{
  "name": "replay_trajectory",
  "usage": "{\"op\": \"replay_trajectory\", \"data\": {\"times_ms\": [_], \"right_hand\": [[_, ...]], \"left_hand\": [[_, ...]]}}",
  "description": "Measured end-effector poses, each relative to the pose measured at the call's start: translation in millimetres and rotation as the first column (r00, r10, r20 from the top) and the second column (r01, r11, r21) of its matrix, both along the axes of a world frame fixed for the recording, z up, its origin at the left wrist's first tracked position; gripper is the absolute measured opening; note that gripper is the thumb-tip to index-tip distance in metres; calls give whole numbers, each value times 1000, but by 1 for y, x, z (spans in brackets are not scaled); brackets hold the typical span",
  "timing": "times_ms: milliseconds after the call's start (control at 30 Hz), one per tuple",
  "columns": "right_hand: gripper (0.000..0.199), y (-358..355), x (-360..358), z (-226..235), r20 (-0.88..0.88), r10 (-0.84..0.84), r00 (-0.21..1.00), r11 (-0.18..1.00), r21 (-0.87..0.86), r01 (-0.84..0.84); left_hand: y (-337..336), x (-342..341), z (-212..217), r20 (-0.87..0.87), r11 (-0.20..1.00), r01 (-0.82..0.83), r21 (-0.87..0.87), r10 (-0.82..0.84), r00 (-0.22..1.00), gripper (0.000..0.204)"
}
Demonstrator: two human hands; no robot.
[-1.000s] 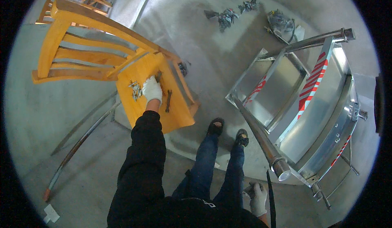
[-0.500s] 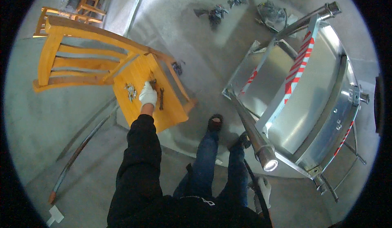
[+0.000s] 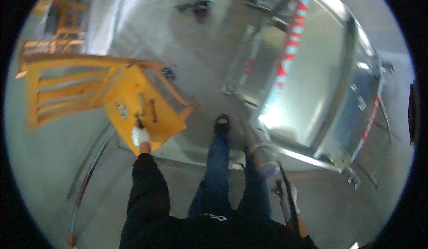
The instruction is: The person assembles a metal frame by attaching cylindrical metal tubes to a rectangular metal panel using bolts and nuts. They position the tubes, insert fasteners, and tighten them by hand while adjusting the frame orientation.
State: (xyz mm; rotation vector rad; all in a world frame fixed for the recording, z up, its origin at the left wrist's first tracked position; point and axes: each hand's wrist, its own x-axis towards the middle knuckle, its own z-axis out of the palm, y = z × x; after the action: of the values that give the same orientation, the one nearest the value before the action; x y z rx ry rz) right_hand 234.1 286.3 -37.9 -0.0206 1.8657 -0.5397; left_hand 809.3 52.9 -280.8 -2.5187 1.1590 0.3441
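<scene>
My left hand, in a white glove, is closed around the near end of a dark wrench-like tool, over the near part of a yellow wooden chair's seat. Beyond it on the seat lie a dark wrench and a thin, paler tool. A small pile of silvery bolts sits to their left. My right hand, also gloved, hangs low beside my right leg, behind a black cord or strap; blur hides what its fingers do.
A large metal frame with shiny panels and red-and-white striped tape stands to the right. More wooden chairs are at the far left. Dark crumpled plastic lies on the far floor. A long pipe lies at the left.
My left hand has drawn back toward me across the seat, and a dark tool now sticks out of it. My right hand has come up slightly. The whole view has shifted and blurred.
</scene>
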Motion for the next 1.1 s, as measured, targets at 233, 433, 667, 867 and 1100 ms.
{"op": "replay_trajectory", "data": {"times_ms": [233, 433, 667, 867, 1100], "right_hand": [[36, 4, 7, 1, 135, -168, 977, 985, -22, 172], [34, 46, 11, -7, 115, -268, 957, 954, -105, 280], [34, 72, -12, 6, 171, -295, 940, 945, -96, 314], [41, 104, -49, -21, 46, -39, 998, 966, -254, 50], [34, 147, -99, -13, 396, -88, 914, 892, -377, 249]], "left_hand": [[18, 6, 8, -238, 976, -76, -207, 25, 971, 46], [58, -54, 66, -413, 949, -94, -300, -40, 910, 48], [113, -229, 172, -843, 932, 200, 301, 163, 513, 39], [155, -390, 239, -941, 519, 854, -29, -301, 151, 34], [218, -516, 279, -954, 817, 493, 298, 240, 180, 31]]}}
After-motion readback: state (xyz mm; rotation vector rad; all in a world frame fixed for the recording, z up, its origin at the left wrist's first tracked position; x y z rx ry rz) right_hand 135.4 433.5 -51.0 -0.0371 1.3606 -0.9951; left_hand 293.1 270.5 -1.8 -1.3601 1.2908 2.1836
